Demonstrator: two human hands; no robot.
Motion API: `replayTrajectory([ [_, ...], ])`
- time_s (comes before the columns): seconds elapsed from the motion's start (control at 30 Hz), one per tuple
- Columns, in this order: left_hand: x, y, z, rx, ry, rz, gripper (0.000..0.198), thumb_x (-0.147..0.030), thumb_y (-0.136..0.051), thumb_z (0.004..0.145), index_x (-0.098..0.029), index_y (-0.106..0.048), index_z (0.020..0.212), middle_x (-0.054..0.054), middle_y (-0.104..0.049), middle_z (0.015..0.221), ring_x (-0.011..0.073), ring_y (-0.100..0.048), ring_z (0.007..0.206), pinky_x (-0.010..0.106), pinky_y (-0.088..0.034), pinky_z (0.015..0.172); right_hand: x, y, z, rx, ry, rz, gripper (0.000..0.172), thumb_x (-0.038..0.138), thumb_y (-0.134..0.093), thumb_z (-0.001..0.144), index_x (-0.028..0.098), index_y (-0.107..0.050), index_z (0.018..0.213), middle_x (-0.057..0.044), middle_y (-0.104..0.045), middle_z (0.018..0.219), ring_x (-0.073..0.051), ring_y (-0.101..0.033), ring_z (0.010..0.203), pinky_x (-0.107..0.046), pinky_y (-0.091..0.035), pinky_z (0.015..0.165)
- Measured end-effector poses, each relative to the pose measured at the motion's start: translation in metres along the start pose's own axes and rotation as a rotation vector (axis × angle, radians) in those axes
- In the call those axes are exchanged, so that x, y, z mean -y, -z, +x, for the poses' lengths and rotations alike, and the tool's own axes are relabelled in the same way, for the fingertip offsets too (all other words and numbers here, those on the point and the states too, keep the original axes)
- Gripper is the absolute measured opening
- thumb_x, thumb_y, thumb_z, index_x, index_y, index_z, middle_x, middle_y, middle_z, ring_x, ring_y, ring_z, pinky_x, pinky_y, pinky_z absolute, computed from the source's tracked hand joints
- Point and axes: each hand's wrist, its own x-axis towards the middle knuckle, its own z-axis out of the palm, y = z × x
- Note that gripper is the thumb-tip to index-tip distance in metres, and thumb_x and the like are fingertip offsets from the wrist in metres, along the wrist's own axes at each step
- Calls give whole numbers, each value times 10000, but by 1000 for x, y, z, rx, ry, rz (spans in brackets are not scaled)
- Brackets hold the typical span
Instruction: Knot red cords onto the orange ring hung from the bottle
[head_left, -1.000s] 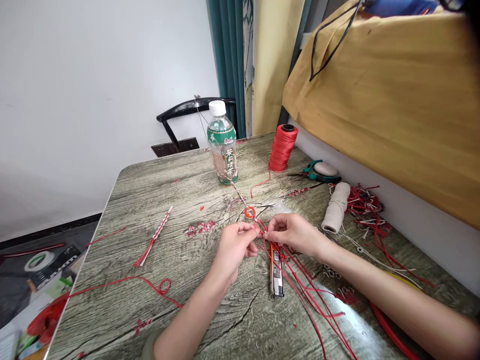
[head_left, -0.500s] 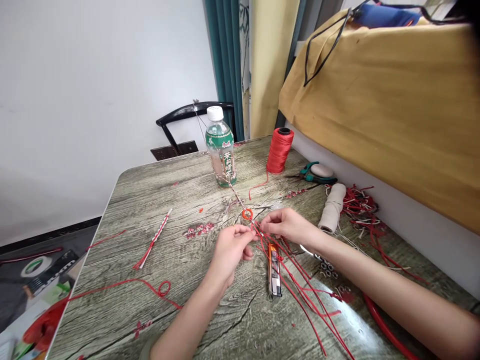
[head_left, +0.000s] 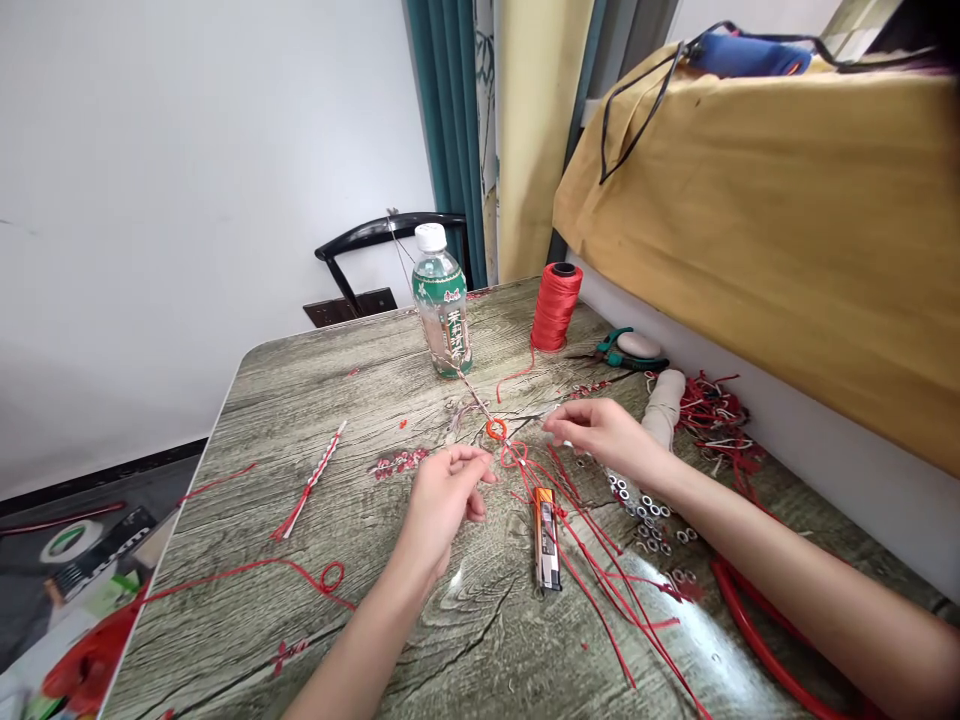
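Observation:
My left hand rests on the wood-grain table with thumb and forefinger pinched on a thin red cord just left of a small knot. My right hand is raised a little to the right of the knot, fingertips pinched on another strand. The knot hangs from an orange ring tied by a taut line to a drink bottle. A bundle of loose red cords trails from the knot toward me. An orange lighter lies between my forearms.
A red thread spool, teal pliers and a white twine roll stand at the back right. Small metal rings lie under my right wrist. A red-and-white braid lies left. A black chair stands behind the table.
My hands have drawn apart from the knot, the right going up and to the right, the left sliding back left. The view has tilted slightly upward.

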Motion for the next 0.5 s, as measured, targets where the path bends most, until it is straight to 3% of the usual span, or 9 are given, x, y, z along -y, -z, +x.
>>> replayTrajectory([
  [0.17,-9,34,-20,-98,-80,173,217,-344,-554,662,-148,-556,753,-19,-563,592,48,-381,376,181,-310,395,-4,31,-36,-101,18,-81,216,343,-474,764,172,-606,781,-19,-614,709,-126,-513,596,-228,-369,544],
  [0.3,2,67,-33,-186,-108,401,240,-368,-567,641,-160,-573,761,-22,-532,584,89,-420,442,208,-331,443,-12,44,-63,-146,16,-216,197,345,-488,764,197,-614,797,-33,-643,782,-171,-562,702,-256,-396,632],
  [0.37,11,76,-35,-226,-136,573,258,-390,-553,649,-175,-587,787,-20,-525,575,114,-430,459,230,-336,468,-15,43,-65,-151,34,-268,191,332,-491,762,199,-620,809,-37,-649,800,-177,-571,703,-265,-402,636],
  [0.5,21,74,-30,-252,-291,882,275,-363,-547,652,-217,-596,881,36,-554,883,146,-494,584,296,-393,624,-15,25,-42,-132,170,-339,180,268,-484,761,188,-628,834,-36,-644,807,-167,-572,715,-261,-404,650],
])
